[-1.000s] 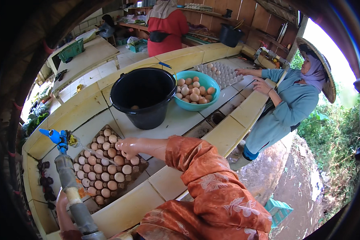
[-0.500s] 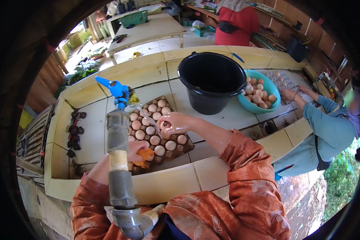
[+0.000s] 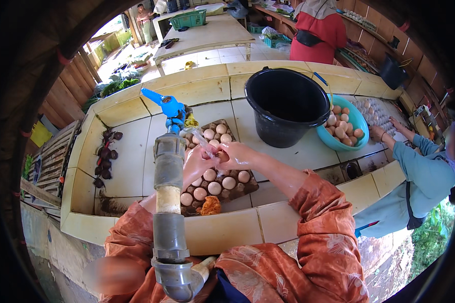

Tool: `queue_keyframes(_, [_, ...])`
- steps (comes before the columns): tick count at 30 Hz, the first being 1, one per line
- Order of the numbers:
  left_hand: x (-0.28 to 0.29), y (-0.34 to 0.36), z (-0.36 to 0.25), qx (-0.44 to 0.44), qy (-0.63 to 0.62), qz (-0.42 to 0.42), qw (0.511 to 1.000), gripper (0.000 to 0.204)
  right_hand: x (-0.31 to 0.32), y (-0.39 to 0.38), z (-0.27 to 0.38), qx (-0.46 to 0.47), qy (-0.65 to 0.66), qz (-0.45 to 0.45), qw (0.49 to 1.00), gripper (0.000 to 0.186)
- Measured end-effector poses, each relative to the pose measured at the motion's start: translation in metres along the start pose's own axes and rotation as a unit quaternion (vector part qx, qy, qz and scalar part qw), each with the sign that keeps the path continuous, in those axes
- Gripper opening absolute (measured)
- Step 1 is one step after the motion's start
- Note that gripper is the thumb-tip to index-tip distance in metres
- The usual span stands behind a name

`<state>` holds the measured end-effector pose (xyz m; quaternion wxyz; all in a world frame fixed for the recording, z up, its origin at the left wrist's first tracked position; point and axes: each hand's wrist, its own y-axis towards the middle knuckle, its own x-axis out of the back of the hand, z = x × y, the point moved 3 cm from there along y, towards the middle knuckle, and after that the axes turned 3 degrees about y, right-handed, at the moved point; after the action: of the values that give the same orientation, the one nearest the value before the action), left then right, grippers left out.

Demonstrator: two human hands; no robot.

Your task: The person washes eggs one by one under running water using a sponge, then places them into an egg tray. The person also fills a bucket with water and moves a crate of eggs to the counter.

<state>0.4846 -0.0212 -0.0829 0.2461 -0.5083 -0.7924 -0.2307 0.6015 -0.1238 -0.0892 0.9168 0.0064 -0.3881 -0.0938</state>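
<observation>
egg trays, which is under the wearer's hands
The brown egg tray, beneath the left hand and right hand; the grey tray lies by a co-worker's hand.

1. The right hand grips an egg, the left hand close against it — water from the blue tap runs over both.
2. Beneath: egg tray, orange cloth at its near edge.
3. Black bucket — beside it, a turquoise basin of eggs.

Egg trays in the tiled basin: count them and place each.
2 visible: a brown tray under the left hand and right hand, and a grey tray right of the turquoise bowl. Others may be hidden beneath.
</observation>
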Motion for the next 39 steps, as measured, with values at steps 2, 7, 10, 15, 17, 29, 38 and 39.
queue_keyframes(2, [-0.001,-0.002,0.001,0.003,-0.014,-0.008,1.0,0.023,-0.001,-0.001,0.0,-0.015,0.003,0.013,1.0,0.049])
queue_keyframes(7, [0.001,-0.005,0.009,-0.021,-0.018,-0.037,0.999,0.015,-0.008,0.0,-0.002,0.045,-0.01,-0.024,0.999,0.041])
queue_keyframes(10, [-0.001,-0.005,0.01,-0.027,0.043,-0.033,0.998,0.014,-0.014,0.002,-0.006,0.036,-0.006,-0.008,0.999,0.043])
queue_keyframes(15, [0.001,-0.006,0.007,0.003,0.078,-0.017,0.997,0.011,-0.013,0.0,-0.002,0.071,-0.043,-0.009,0.997,0.044])
queue_keyframes(17, [0.003,-0.005,0.01,0.03,0.015,-0.008,0.999,0.01,-0.011,-0.002,0.001,0.073,-0.028,-0.01,0.997,0.045])
queue_keyframes(29, [0.003,-0.005,0.017,-0.029,-0.043,0.018,0.998,0.013,-0.001,-0.005,0.004,0.041,0.04,-0.007,0.998,0.05])
queue_keyframes(38, [0.006,-0.013,-0.002,-0.128,0.052,-0.043,0.989,0.012,-0.002,-0.003,0.001,0.017,0.042,-0.015,0.999,0.051])
queue_keyframes(39, [0.007,-0.014,-0.005,-0.137,0.048,-0.043,0.988,0.012,-0.002,-0.003,0.002,0.019,0.036,-0.015,0.999,0.051])
